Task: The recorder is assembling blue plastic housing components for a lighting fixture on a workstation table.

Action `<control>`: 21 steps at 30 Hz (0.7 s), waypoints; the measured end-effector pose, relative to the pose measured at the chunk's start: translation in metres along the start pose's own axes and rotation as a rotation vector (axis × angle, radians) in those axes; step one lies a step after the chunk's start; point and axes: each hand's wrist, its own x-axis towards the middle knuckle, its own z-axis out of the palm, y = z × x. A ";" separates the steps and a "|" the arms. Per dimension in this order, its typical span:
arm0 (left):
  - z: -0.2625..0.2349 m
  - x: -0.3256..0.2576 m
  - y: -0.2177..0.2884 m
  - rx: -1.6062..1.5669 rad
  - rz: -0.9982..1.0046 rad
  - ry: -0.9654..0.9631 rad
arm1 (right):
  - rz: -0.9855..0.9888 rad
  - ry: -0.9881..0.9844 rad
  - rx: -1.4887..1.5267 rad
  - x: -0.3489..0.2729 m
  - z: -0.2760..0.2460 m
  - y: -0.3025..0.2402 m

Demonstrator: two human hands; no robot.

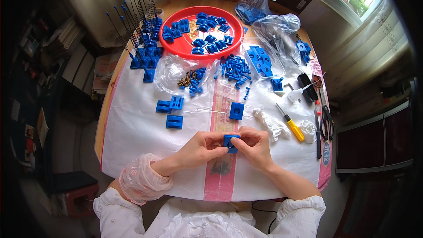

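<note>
A small blue plastic square block [229, 141] is pinched between both hands near the table's front. My left hand [203, 148] holds its left side, thumb and fingers closed on it. On its right side my right hand [254, 146] grips it, with the thumb pressed on the face near a dark round hole. Just beyond the hands lies a similar blue square plate [236, 111] with a round recess. Farther left rest several blue arched blocks [174, 122]. What the fingertips touch behind the block is hidden.
A red round tray [202, 56] with blue parts stands at the back. Left of it are blue bases with upright springs [143, 57]. Blue pins [236, 68] and brass screws [188, 79] lie mid-table. Right are a yellow screwdriver [294, 128], scissors [326, 122] and crumpled white plastic [271, 123].
</note>
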 end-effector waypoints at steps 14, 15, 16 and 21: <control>-0.002 0.002 -0.002 -0.082 -0.059 0.090 | 0.030 0.048 -0.007 0.001 0.001 -0.003; -0.002 0.002 0.000 -0.088 -0.064 0.082 | 0.020 0.045 -0.014 0.001 0.000 -0.002; -0.002 0.003 -0.001 -0.082 -0.059 0.079 | 0.009 0.043 -0.021 0.001 -0.001 -0.001; -0.002 0.001 0.003 -0.065 -0.058 0.054 | -0.004 0.035 -0.023 0.001 -0.001 0.000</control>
